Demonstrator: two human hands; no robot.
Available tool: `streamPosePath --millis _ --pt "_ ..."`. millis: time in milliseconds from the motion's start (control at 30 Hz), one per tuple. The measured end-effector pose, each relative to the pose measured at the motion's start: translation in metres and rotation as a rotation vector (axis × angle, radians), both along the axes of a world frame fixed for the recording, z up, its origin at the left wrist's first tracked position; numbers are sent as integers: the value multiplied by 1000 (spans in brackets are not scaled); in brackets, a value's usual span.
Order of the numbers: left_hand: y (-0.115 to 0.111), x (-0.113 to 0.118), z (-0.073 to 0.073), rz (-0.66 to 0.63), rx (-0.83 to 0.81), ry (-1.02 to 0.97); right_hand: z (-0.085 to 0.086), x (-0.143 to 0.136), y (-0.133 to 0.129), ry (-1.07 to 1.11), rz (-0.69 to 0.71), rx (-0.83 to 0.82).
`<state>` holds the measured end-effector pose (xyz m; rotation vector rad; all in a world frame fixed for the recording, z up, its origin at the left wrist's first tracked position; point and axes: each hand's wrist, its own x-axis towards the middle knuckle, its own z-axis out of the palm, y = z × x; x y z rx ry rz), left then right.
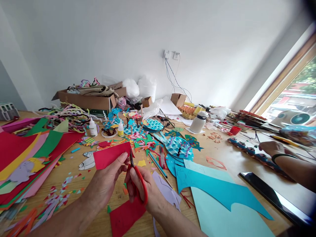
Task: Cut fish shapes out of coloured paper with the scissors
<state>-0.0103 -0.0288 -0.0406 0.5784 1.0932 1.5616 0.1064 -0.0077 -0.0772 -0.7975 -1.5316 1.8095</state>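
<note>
My left hand (108,176) pinches a red paper piece (108,156) by its right part, above the middle of the table. My right hand (145,187) grips red-handled scissors (143,184), their dark blades pointing up at the right end of that paper. Below the hands, another red paper piece (125,217) lies on the wooden table, partly under the scissors. Purple paper (164,187) with cut edges lies just right of my right hand. A blue pencil (158,164) rests beyond the scissors.
Coloured sheets (44,158) are piled at the left; paper scraps (59,194) lie nearer. Blue (217,187) and pale green paper (212,210), and a black tablet (274,197), are at the right. Another person's hand (271,148) reaches in there. Glue bottles (92,127) and a white bottle (198,122) stand farther back.
</note>
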Motion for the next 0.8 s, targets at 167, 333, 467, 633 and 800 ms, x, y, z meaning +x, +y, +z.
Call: streamPosePath --millis 167,333,467,633,800 --pt "0 1 2 4 -11 4 6 0 -1 32 0 66" --pt "-1 1 2 -8 23 3 8 1 -1 24 -10 57" --pt "0 0 2 8 17 1 9 2 -1 26 -17 71" --pt "0 1 0 15 36 -15 10 2 -1 48 -14 69" --pt "0 2 1 38 32 -31 9 3 -1 50 3 76"
